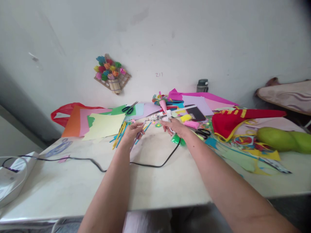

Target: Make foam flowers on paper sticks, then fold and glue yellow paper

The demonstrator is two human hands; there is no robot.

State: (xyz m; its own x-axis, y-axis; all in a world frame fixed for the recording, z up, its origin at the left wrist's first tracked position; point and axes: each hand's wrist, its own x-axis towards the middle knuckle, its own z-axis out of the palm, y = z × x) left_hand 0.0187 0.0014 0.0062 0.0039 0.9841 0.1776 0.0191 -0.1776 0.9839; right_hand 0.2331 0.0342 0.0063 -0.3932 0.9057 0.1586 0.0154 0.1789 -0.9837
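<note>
My right hand (173, 125) is wrapped round a white glue gun (168, 114). Its black cord (167, 161) drops from under the hand and runs left across the table. To the left, my left hand (134, 132) pinches a thin pale purple paper stick (132, 147). The stick's upper end is close to the tip side of the glue gun; whether they touch is too small to tell. Yellow and blue paper sticks (118, 137) lie beside my left hand. A green packet (178, 140) rests below my right hand.
Coloured paper sheets (105, 124) and black scissors (130, 108) lie at the back left. A paper flower bunch (162, 101) stands against the wall. Right are more scissors (203, 133), a red cloth (227, 123), paper scraps and a green cushion-like object (274, 139). A white box (26, 173) sits far left.
</note>
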